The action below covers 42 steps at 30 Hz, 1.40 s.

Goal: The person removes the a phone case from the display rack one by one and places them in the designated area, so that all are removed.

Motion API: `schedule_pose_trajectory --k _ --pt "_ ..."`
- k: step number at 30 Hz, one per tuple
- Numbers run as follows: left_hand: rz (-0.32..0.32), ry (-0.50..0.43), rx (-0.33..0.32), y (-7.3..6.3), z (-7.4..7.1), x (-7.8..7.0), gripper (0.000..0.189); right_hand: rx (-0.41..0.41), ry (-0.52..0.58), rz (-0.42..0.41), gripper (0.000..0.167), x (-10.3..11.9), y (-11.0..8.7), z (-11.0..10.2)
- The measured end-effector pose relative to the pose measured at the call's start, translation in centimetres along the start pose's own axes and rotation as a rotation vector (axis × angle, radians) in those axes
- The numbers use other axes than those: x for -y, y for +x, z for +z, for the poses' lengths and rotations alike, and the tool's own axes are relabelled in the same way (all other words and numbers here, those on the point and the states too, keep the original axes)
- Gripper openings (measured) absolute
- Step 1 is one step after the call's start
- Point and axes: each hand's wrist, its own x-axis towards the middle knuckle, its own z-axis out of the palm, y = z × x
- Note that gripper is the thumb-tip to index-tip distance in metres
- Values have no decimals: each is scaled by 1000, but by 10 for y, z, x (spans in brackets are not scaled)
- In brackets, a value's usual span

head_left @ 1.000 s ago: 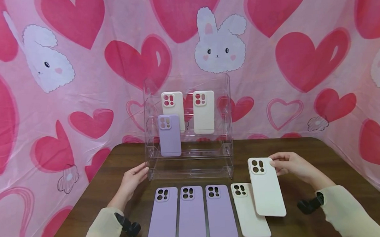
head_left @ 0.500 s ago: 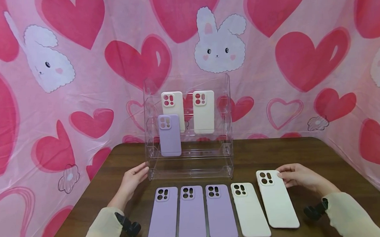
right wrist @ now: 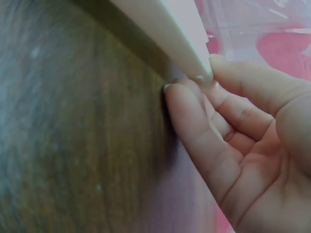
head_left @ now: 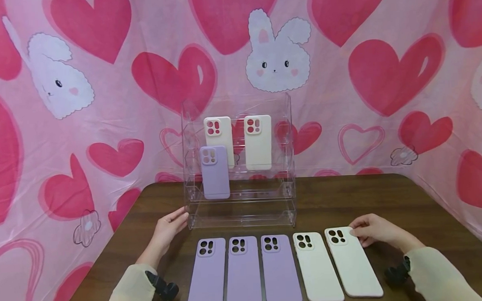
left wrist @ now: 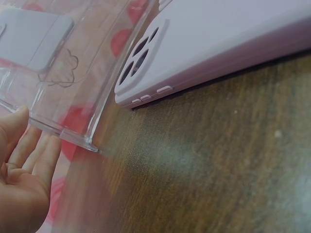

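While the right hand [head_left: 376, 231] pinches the rightmost cream phone case [head_left: 355, 266] by its upper corner, just beside 4 other cases [head_left: 320, 270] on the tabletop [head_left: 332, 200], the left hand [head_left: 166, 230], fingers nearly straight, touches a clear tiered rack [head_left: 244, 221] bearing 3 more cases [head_left: 258, 145].

2 cream sleeves [head_left: 127, 290] end beside 2 black wrist cameras [head_left: 165, 288].

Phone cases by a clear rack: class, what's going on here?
A person's right hand pinches the top corner of the rightmost white case, while their left hand touches the side of the clear rack. That case ends a row on the table, beside another white case and three purple cases. The rack holds two more white cases and one purple case.
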Motion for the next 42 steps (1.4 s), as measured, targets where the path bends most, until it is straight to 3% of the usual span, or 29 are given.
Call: schedule_pose_trajectory --k 9,27,34,42 --pt "-15 34 5 -1 -2 1 50 -16 -73 -24 22 1 3 3" --pt "-15 42 11 -1 -1 -1 50 -38 -89 -5 23 6 1 5" --pt "-18 39 13 -2 -2 -2 50 -74 -96 -15 29 12 4 0" --pt "-14 28 13 -1 -2 -1 50 -143 -90 -69 42 37 9 -4"
